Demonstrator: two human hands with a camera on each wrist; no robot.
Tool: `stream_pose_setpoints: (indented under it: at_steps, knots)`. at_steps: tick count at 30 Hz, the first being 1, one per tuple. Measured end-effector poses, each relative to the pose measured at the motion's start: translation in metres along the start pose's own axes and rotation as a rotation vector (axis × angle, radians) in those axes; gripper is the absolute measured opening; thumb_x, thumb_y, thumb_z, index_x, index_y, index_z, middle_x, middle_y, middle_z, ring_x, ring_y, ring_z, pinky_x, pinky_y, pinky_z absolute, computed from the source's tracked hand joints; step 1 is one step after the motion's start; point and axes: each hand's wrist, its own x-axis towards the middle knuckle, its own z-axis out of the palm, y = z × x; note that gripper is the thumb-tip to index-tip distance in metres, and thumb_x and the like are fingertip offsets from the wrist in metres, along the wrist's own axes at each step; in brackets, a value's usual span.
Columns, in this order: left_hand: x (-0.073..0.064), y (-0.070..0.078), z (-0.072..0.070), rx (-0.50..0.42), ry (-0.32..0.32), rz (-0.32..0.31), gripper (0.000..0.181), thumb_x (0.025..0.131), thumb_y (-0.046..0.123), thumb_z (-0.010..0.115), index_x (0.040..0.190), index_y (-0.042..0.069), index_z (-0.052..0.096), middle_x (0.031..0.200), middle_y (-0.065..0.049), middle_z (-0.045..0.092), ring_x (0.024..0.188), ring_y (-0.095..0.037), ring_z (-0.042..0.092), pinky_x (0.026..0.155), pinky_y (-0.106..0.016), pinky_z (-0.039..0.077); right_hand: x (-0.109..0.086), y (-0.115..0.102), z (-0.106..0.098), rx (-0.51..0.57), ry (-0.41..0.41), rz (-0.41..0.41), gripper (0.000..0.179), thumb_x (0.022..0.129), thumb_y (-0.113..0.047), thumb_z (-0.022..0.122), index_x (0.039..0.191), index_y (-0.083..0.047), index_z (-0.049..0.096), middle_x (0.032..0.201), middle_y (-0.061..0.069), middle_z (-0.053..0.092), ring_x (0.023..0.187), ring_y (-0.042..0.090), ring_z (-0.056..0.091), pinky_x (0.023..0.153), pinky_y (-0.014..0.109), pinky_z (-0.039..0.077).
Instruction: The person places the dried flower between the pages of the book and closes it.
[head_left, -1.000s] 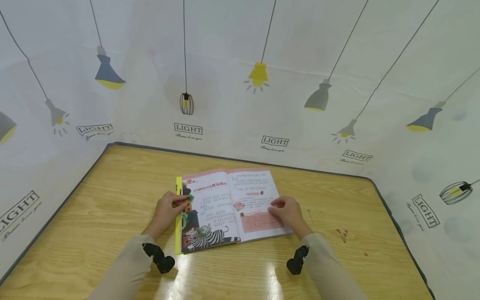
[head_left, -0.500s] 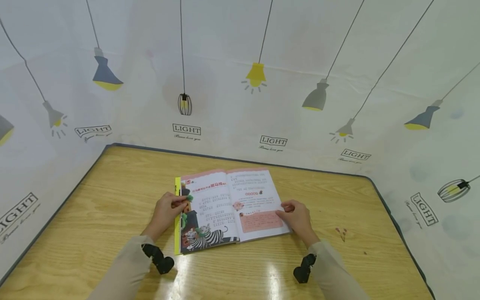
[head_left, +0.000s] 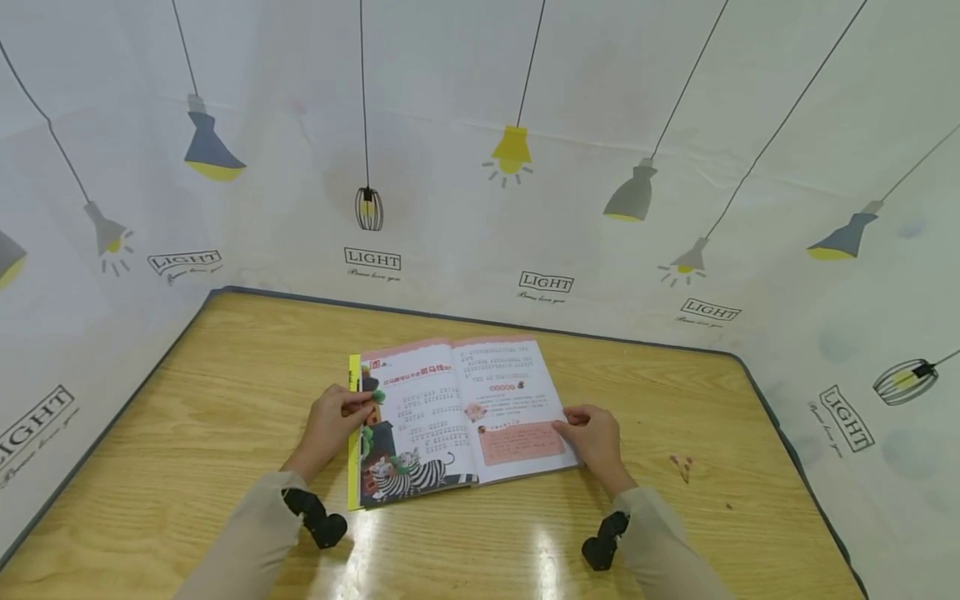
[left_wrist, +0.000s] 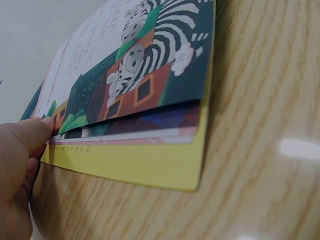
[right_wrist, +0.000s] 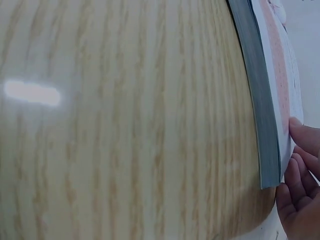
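Observation:
An open picture book [head_left: 435, 417] lies on the wooden table, zebras drawn at the bottom of its left page and a pink text box on its right page. My left hand [head_left: 335, 421] pinches the book's left edge, with the thumb on top of the page in the left wrist view. There a yellow cover flap [left_wrist: 150, 167] sticks out under slightly lifted pages. My right hand [head_left: 596, 437] holds the right edge, its thumb [right_wrist: 302, 135] on the page and its other fingers curled at the side of the thick page block [right_wrist: 262, 105].
The wooden table [head_left: 465, 550] has a dark rim along the back. Small reddish flower marks [head_left: 682, 468] show on the tabletop at the right. A white curtain [head_left: 450, 100] printed with hanging lamps surrounds the table on its back and sides.
My right hand has shifted slightly right, from over the right page to its outer edge, and has stayed there since. The left hand and the book keep their places.

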Motion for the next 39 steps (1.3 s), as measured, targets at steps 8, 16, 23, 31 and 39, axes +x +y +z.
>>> stream_pose_setpoints:
  at_steps: [8, 16, 23, 31, 39]
  knots:
    - [0.0, 0.001, 0.0, -0.001, -0.001, -0.016, 0.025, 0.086, 0.009, 0.064, 0.108, -0.001, 0.066, 0.086, -0.008, 0.047, 0.078, -0.019, 0.048, 0.062, -0.022, 0.041, 0.0, -0.002, 0.001, 0.034, 0.019, 0.028, 0.03, 0.074, -0.012, 0.076, 0.098, 0.004, 0.067, 0.087, 0.012, 0.064, 0.08, 0.022, 0.057, 0.068, 0.032, 0.046]
    - [-0.002, 0.004, -0.001, 0.006, 0.006, -0.007, 0.025, 0.085, 0.008, 0.064, 0.108, -0.003, 0.066, 0.086, -0.008, 0.047, 0.078, -0.019, 0.048, 0.061, -0.022, 0.041, 0.0, -0.004, 0.001, 0.104, 0.034, 0.064, 0.028, 0.074, -0.009, 0.076, 0.098, 0.003, 0.068, 0.086, 0.011, 0.065, 0.08, 0.022, 0.059, 0.067, 0.03, 0.045]
    - [0.0, 0.002, 0.0, 0.003, 0.008, -0.01, 0.025, 0.085, 0.009, 0.064, 0.108, -0.002, 0.066, 0.087, -0.008, 0.048, 0.078, -0.019, 0.048, 0.062, -0.022, 0.041, 0.002, -0.003, 0.003, 0.121, 0.073, 0.09, 0.024, 0.073, -0.005, 0.076, 0.095, 0.002, 0.069, 0.083, 0.01, 0.066, 0.078, 0.02, 0.059, 0.065, 0.026, 0.045]
    - [0.0, 0.0, 0.002, 0.007, 0.016, 0.0, 0.025, 0.085, 0.009, 0.065, 0.108, -0.002, 0.066, 0.086, -0.008, 0.048, 0.077, -0.019, 0.049, 0.062, -0.021, 0.041, 0.004, -0.006, 0.0, 0.156, 0.076, 0.12, 0.02, 0.073, -0.001, 0.075, 0.092, 0.003, 0.07, 0.078, 0.01, 0.066, 0.072, 0.017, 0.059, 0.062, 0.022, 0.044]
    - [0.0, 0.0, 0.001, 0.006, 0.018, 0.022, 0.024, 0.085, 0.007, 0.064, 0.107, -0.003, 0.066, 0.085, -0.008, 0.047, 0.077, -0.019, 0.048, 0.061, -0.022, 0.041, 0.005, -0.011, -0.004, 0.143, 0.072, 0.128, 0.02, 0.074, -0.001, 0.073, 0.094, 0.003, 0.07, 0.078, 0.009, 0.066, 0.071, 0.015, 0.058, 0.06, 0.02, 0.044]
